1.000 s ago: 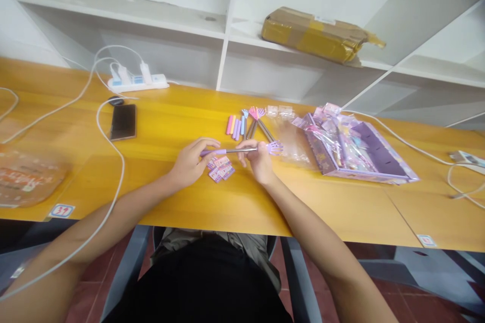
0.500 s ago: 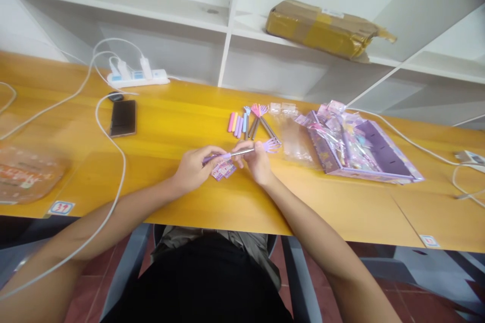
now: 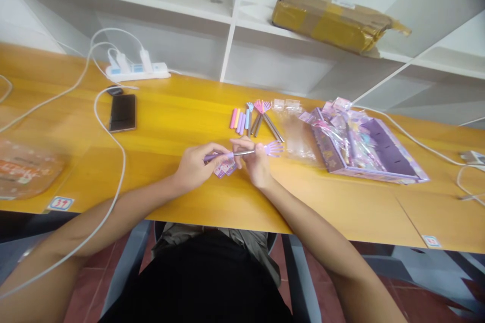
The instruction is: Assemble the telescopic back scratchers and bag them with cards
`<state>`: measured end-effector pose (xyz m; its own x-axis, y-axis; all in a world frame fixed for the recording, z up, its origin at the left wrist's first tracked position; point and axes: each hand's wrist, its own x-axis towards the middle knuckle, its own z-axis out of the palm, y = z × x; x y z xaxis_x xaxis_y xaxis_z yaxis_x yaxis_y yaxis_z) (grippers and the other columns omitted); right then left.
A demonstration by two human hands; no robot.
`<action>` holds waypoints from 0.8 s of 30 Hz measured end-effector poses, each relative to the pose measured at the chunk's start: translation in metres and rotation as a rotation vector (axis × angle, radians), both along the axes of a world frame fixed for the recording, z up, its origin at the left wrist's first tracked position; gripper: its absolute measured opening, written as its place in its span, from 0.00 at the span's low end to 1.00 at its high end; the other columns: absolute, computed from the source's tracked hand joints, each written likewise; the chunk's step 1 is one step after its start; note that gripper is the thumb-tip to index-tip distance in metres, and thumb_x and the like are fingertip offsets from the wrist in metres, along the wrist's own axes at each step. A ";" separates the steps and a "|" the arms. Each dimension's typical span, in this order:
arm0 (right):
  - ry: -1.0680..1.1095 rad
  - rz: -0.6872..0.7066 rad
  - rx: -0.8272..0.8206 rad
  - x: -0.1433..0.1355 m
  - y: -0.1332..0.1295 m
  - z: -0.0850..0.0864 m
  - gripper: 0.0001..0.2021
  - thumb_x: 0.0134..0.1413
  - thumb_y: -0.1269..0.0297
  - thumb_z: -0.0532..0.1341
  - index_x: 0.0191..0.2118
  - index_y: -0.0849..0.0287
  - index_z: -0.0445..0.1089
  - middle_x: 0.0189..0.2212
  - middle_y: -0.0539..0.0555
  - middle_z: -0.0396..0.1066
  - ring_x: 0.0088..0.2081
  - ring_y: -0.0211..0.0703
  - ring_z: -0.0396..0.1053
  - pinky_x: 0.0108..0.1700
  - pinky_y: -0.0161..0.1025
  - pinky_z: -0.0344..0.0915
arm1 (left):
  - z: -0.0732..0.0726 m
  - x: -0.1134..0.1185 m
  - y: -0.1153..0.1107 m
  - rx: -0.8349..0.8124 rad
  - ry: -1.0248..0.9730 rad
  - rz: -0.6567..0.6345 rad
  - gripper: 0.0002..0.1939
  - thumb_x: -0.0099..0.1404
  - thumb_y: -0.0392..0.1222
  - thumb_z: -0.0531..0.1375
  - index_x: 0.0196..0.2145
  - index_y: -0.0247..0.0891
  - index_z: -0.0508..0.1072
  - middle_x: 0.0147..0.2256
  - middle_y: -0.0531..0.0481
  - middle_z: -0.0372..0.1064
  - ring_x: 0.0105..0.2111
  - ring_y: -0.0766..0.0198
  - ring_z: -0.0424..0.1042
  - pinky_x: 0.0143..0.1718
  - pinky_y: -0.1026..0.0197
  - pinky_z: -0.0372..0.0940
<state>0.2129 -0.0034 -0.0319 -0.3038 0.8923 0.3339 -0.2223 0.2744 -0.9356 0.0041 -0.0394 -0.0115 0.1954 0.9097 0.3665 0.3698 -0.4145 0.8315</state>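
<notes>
A back scratcher point(image 3: 244, 152) with a purple grip, a metal rod and a purple hand-shaped head lies across both my hands. My left hand point(image 3: 195, 164) is closed on its purple grip. My right hand point(image 3: 257, 164) pinches the rod near the head. Small pink and purple cards point(image 3: 225, 167) lie on the table just below the rod. Beyond my hands are several coloured grips point(image 3: 238, 120) in pink, yellow, purple and blue. Beside them lie metal rods point(image 3: 271, 125) with pink, purple and blue hand-shaped heads.
Clear plastic bags point(image 3: 297, 136) lie left of a purple box point(image 3: 379, 177) holding packaged items. A phone point(image 3: 123, 112), a power strip point(image 3: 140, 72) and white cables are at the left. A taped parcel point(image 3: 333, 20) sits on the shelf. One cable passes over my left forearm.
The view has shifted slightly. My left hand still holds the purple grip, and fingers of my right hand have lifted a little off the rod while its pinch stays.
</notes>
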 end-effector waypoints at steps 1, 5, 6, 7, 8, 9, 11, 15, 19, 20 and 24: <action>0.003 0.005 0.005 0.000 0.000 0.000 0.35 0.70 0.31 0.48 0.52 0.51 0.82 0.36 0.53 0.67 0.24 0.38 0.62 0.29 0.42 0.65 | 0.000 0.000 0.000 0.002 0.005 0.005 0.10 0.73 0.50 0.66 0.47 0.44 0.82 0.35 0.52 0.83 0.33 0.63 0.82 0.37 0.61 0.77; 0.009 0.021 0.018 -0.002 -0.001 0.000 0.34 0.71 0.31 0.48 0.54 0.51 0.82 0.38 0.53 0.66 0.24 0.37 0.62 0.29 0.42 0.65 | 0.000 0.001 0.000 0.005 0.020 0.019 0.10 0.73 0.49 0.66 0.47 0.44 0.82 0.34 0.53 0.83 0.33 0.63 0.82 0.38 0.61 0.77; 0.003 0.020 0.013 -0.003 -0.001 0.000 0.35 0.71 0.31 0.48 0.54 0.51 0.82 0.38 0.53 0.66 0.24 0.38 0.61 0.28 0.42 0.65 | 0.000 0.001 0.000 0.005 0.024 0.018 0.10 0.73 0.49 0.66 0.47 0.44 0.82 0.34 0.53 0.83 0.34 0.63 0.82 0.39 0.61 0.77; -0.003 0.016 0.005 -0.004 -0.001 -0.001 0.35 0.71 0.31 0.48 0.54 0.52 0.82 0.38 0.53 0.66 0.24 0.38 0.61 0.28 0.42 0.65 | 0.000 0.001 0.001 0.005 0.029 0.018 0.10 0.73 0.50 0.66 0.47 0.44 0.82 0.34 0.53 0.83 0.34 0.63 0.82 0.39 0.61 0.77; -0.005 0.012 -0.002 -0.004 -0.001 -0.002 0.35 0.71 0.31 0.48 0.54 0.52 0.82 0.38 0.53 0.66 0.25 0.38 0.61 0.28 0.42 0.64 | 0.000 0.001 0.001 0.006 0.035 0.018 0.11 0.73 0.51 0.66 0.47 0.44 0.82 0.34 0.52 0.83 0.34 0.63 0.82 0.40 0.61 0.77; -0.003 0.012 -0.006 -0.005 -0.002 -0.004 0.35 0.71 0.31 0.47 0.54 0.52 0.81 0.38 0.53 0.66 0.25 0.38 0.61 0.28 0.42 0.64 | -0.001 0.001 0.001 0.008 0.040 0.021 0.11 0.73 0.51 0.66 0.46 0.44 0.82 0.35 0.52 0.83 0.34 0.63 0.82 0.40 0.61 0.77; 0.014 0.027 -0.002 -0.006 -0.002 -0.006 0.34 0.71 0.32 0.48 0.55 0.51 0.81 0.39 0.53 0.66 0.25 0.38 0.61 0.28 0.42 0.64 | 0.000 0.001 0.001 0.018 0.052 0.029 0.11 0.73 0.52 0.65 0.46 0.44 0.82 0.36 0.52 0.84 0.34 0.62 0.82 0.41 0.61 0.77; 0.041 0.055 0.016 -0.006 -0.002 -0.010 0.32 0.73 0.35 0.47 0.57 0.48 0.80 0.40 0.53 0.66 0.24 0.37 0.62 0.28 0.42 0.64 | 0.002 0.001 -0.001 0.041 0.072 0.042 0.10 0.73 0.50 0.66 0.46 0.43 0.82 0.37 0.52 0.84 0.34 0.64 0.82 0.40 0.62 0.76; -0.017 0.042 0.008 -0.006 -0.002 -0.012 0.34 0.73 0.33 0.44 0.59 0.48 0.78 0.41 0.54 0.67 0.25 0.39 0.62 0.31 0.44 0.68 | 0.002 0.001 -0.001 0.049 0.085 0.050 0.10 0.73 0.49 0.66 0.46 0.43 0.82 0.38 0.52 0.84 0.34 0.65 0.82 0.40 0.63 0.74; -0.042 0.027 0.002 -0.007 -0.001 -0.012 0.35 0.72 0.32 0.43 0.59 0.48 0.77 0.41 0.54 0.68 0.26 0.40 0.62 0.32 0.45 0.69 | 0.002 0.001 -0.001 0.048 0.081 0.050 0.10 0.73 0.49 0.66 0.46 0.42 0.82 0.39 0.52 0.84 0.36 0.64 0.82 0.41 0.63 0.74; 0.031 -0.068 -0.033 -0.013 0.005 -0.008 0.33 0.73 0.33 0.45 0.53 0.51 0.79 0.37 0.52 0.68 0.25 0.38 0.61 0.31 0.42 0.65 | -0.001 0.005 0.000 -0.068 -0.017 -0.011 0.14 0.73 0.51 0.65 0.49 0.41 0.79 0.42 0.49 0.84 0.33 0.65 0.81 0.36 0.64 0.74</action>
<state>0.1997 0.0016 -0.0404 -0.2319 0.9214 0.3120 -0.2327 0.2589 -0.9375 0.0096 -0.0393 -0.0128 0.2003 0.9302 0.3076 0.3514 -0.3613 0.8637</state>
